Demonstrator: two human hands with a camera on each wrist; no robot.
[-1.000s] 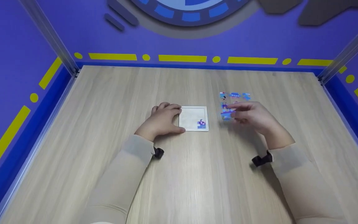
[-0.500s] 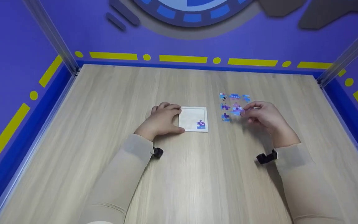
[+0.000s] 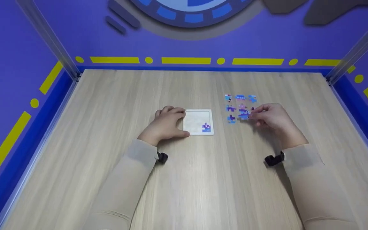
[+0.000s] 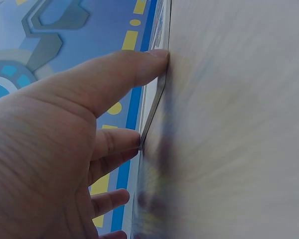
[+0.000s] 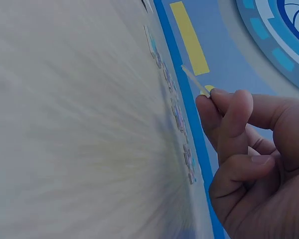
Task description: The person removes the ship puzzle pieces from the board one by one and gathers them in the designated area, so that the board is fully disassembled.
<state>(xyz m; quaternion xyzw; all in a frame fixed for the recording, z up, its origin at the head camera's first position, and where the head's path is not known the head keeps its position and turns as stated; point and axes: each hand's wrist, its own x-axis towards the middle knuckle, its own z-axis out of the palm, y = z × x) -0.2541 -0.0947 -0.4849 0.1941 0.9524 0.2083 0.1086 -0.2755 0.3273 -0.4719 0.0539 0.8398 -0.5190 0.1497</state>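
Note:
My left hand (image 3: pixel 168 124) holds a white square puzzle tray (image 3: pixel 193 121) by its left side, thumb at the near corner and index finger at the far corner. In the left wrist view the thumb and index fingertip press the edge of the tray (image 4: pixel 151 99). One purple-and-blue jigsaw piece (image 3: pixel 206 127) lies in the tray's near right corner. To the right, my right hand (image 3: pixel 273 118) pinches another jigsaw piece (image 3: pixel 244 115) above the table. Seen edge-on in the right wrist view, that held piece (image 5: pixel 194 79) sticks out from between thumb and fingers, tilted.
Several loose jigsaw pieces (image 3: pixel 231 108) lie in rough rows right of the tray, some partly hidden behind the right hand and its piece. A wooden table (image 3: pixel 190 185) carries everything. Blue-purple walls (image 3: pixel 184 48) with yellow marks stand at the back and sides.
My right hand has moved right with its piece, from over the left column of pieces, then nearly stopped. More of the piece's printed face shows now. The left hand and tray stay put.

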